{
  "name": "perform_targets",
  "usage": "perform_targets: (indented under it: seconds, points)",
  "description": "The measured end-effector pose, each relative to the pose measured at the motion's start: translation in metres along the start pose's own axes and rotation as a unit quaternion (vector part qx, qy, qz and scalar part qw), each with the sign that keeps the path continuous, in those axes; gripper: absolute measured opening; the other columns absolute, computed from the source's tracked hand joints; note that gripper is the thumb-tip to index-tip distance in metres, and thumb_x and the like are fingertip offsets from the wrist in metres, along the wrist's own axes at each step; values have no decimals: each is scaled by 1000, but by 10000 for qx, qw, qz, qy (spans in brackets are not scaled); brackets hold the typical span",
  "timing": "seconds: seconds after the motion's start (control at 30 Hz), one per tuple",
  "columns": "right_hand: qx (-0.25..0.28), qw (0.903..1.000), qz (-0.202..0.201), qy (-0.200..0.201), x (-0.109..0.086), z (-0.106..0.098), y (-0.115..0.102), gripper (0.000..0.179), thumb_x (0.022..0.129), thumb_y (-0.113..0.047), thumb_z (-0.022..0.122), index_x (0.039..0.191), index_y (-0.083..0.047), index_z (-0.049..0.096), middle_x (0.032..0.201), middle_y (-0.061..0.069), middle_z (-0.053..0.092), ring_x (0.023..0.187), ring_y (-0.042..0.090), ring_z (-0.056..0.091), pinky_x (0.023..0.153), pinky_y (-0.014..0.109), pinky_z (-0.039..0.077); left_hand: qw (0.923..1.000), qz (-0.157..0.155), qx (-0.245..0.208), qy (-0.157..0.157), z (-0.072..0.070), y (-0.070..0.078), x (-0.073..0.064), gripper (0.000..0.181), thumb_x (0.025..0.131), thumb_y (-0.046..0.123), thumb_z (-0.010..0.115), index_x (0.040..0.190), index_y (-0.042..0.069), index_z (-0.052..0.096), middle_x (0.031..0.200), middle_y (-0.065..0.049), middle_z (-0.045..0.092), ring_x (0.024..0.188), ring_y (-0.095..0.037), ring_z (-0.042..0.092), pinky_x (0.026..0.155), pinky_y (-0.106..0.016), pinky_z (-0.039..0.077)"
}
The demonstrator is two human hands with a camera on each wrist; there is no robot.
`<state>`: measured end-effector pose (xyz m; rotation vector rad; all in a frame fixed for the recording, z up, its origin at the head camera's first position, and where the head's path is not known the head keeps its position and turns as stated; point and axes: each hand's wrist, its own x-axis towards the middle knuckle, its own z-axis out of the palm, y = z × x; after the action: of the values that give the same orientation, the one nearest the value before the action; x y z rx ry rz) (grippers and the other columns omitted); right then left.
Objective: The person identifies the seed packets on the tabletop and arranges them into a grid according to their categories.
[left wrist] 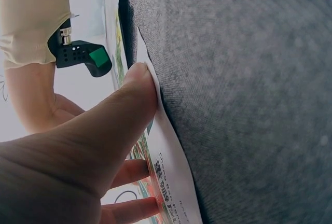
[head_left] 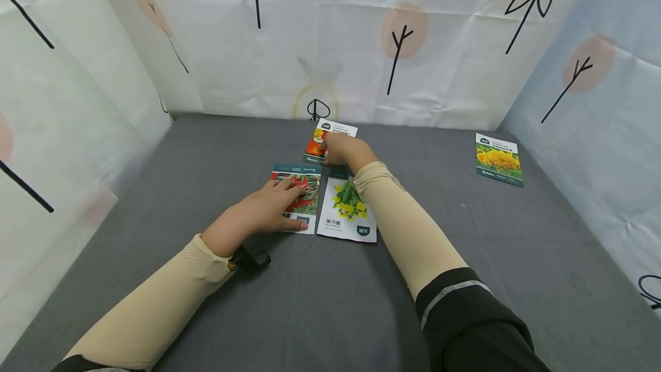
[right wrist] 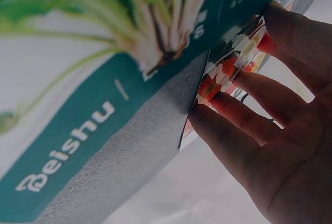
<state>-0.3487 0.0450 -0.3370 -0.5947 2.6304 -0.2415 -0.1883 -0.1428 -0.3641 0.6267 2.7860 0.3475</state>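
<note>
My left hand (head_left: pixel 265 209) rests with spread fingers on a seed packet with red chili peppers (head_left: pixel 311 202). In the left wrist view, its thumb (left wrist: pixel 139 79) lies along the packet's white edge. Farther back, my right hand (head_left: pixel 347 151) touches a seed packet showing red and orange fruit (head_left: pixel 314 147), partly covering it. The right wrist view has its extended fingers (right wrist: pixel 259 92) spread against that packet's face. Just below the right wrist lies a white packet with yellow flowers and green leaves (head_left: pixel 343 211), beside the chili packet and separated by a narrow gap.
Another seed packet with yellow-orange flowers (head_left: pixel 498 159) lies apart at the back right. All the packets lie on a grey cloth surface (head_left: pixel 423 177). White patterned sheets (head_left: pixel 351 68) enclose the back and both sides.
</note>
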Motion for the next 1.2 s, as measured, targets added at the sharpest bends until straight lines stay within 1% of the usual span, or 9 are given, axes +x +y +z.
perform_targets:
  seconds: [0.27, 0.47, 0.63, 0.87, 1.03, 1.2]
  points:
    - [-60, 10000, 15, -25, 2, 1, -7, 50, 108, -15, 62, 157, -12, 54, 164, 10, 49, 154, 31, 42, 121, 43, 42, 10000, -37, 5, -33, -1, 0, -1, 83, 97, 54, 75, 163, 14, 44, 171, -18, 34, 155, -50, 31, 118, -68, 38]
    - [-136, 9999, -58, 30, 4, 3, -12, 48, 108, -16, 62, 156, -13, 56, 163, 9, 51, 150, 28, 47, 117, 42, 44, 10000, -35, -16, -47, -1, 0, -1, 83, 97, 54, 75, 163, 14, 44, 171, -18, 33, 155, -50, 31, 118, -68, 39]
    - [-245, 9996, -126, 49, 5, 4, -15, 47, 108, -18, 63, 155, -13, 57, 161, 9, 53, 148, 27, 49, 118, 42, 44, 10000, -37, -37, -60, -2, 1, -1, 83, 96, 54, 75, 163, 14, 44, 172, -19, 33, 156, -51, 29, 119, -68, 38]
    - [-277, 9995, -135, 31, 8, 3, -19, 47, 108, -19, 62, 155, -14, 57, 162, 8, 53, 148, 27, 49, 118, 41, 44, 10000, -30, 42, -41, -3, 3, 0, 83, 96, 54, 75, 162, 13, 45, 170, -19, 35, 155, -51, 31, 118, -68, 40]
    - [-231, 9995, -226, 35, 7, 4, -21, 47, 108, -18, 63, 155, -13, 57, 161, 9, 54, 146, 27, 50, 119, 42, 45, 9999, -37, 98, -61, -3, 4, -1, 82, 97, 53, 75, 162, 12, 45, 170, -20, 35, 153, -52, 33, 117, -68, 40]
    - [-361, 9989, -299, 71, 7, 4, -23, 46, 108, -18, 63, 154, -12, 58, 159, 9, 55, 143, 26, 52, 119, 42, 45, 9999, -44, 134, -86, -2, 3, 0, 82, 98, 53, 74, 162, 12, 44, 169, -20, 36, 152, -51, 35, 117, -67, 41]
